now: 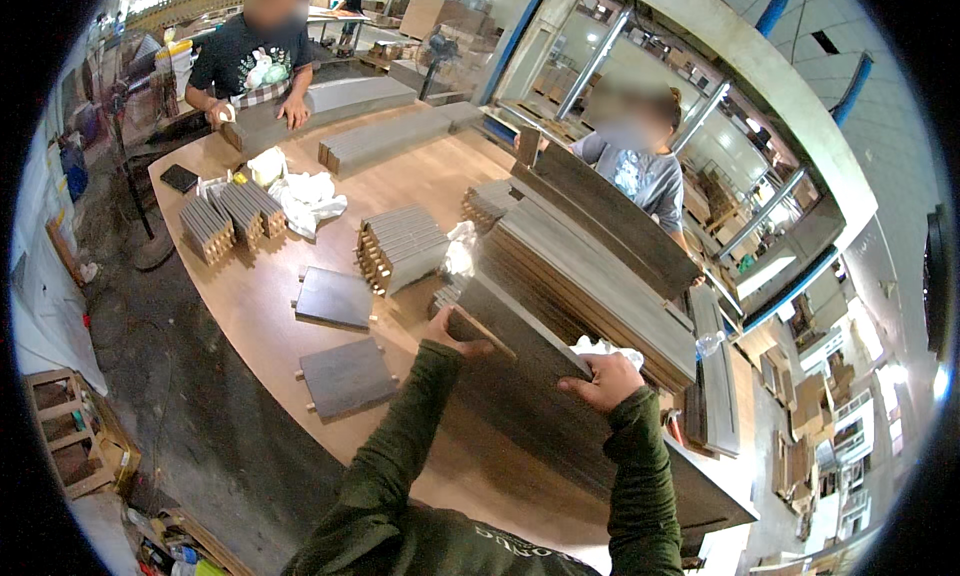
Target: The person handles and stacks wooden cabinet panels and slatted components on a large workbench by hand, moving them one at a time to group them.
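Observation:
A long dark grey wooden board [540, 401] stands on its edge in front of me, slanting from the table's middle toward the near right. My right hand [603, 381] is closed over its upper edge, thumb on the near face. My left hand [455, 334] is closed round a smaller wooden piece [483, 334] by the board's far left end; its fingers are partly hidden, and whether it also touches the board I cannot tell. Left of my arm lie two small grey panels, a nearer one [348, 377] and a farther one [333, 298], with pale dowels at their sides.
Stacked small panels with dowels [402, 244] and white cloths [305, 198] lie farther back on the table [250, 321]. A pile of long boards [590, 276] runs beyond my board. Across the table, one person [255, 61] handles a grey board and another [640, 166] a dark board.

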The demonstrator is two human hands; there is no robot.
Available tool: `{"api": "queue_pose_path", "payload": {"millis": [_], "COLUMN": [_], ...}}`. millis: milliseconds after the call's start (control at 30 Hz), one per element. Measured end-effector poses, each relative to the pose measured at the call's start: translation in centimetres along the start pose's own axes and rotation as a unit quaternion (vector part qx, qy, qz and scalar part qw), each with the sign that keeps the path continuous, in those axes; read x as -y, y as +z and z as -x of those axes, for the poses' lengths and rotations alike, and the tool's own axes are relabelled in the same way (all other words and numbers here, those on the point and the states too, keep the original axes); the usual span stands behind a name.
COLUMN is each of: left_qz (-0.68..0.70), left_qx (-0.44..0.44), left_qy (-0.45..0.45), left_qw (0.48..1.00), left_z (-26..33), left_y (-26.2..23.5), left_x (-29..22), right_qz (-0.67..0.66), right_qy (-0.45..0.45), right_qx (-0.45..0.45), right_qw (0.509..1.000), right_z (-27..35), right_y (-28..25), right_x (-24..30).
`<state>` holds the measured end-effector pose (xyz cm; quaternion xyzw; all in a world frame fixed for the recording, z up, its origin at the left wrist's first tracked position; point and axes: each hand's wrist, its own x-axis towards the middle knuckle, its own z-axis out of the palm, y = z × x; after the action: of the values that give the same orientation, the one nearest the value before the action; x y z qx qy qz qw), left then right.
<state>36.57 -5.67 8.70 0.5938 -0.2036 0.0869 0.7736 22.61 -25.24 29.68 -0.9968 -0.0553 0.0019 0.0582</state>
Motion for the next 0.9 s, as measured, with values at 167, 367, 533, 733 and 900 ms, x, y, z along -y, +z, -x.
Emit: {"api": "queue_pose_path", "payload": {"millis": [167, 367, 533, 733, 900], "left_qz": [-0.003, -0.045, -0.029, -0.181, -0.240], "left_qx": [-0.008, -0.035, -0.004, -0.040, -0.008], "left_qy": [-0.090, -0.052, -0.057, 0.174, 0.327], "left_qw": [0.996, 0.997, 0.998, 0.967, 0.914], "left_z": [0.0, 0.3, 0.3, -3.4, -9.7], "left_y": [0.8, -0.5, 0.8, -2.0, 2.1], "left_x": [-0.9, 1.4, -1.5, -5.0, -21.6], "right_qz": [0.069, 0.090, 0.068, 0.016, 0.055], "right_qy": [0.043, 0.071, 0.109, 0.066, 0.156], "right_qx": [0.004, 0.055, 0.040, 0.063, 0.082], "right_qw": [0.997, 0.992, 0.991, 0.996, 0.983], "right_z": [-0.1, -0.4, -0.3, -0.9, -0.3], "right_y": [0.9, 1.7, 2.0, 2.2, 1.1], "right_x": [-0.4, 0.5, 0.0, -1.3, 1.5]}}
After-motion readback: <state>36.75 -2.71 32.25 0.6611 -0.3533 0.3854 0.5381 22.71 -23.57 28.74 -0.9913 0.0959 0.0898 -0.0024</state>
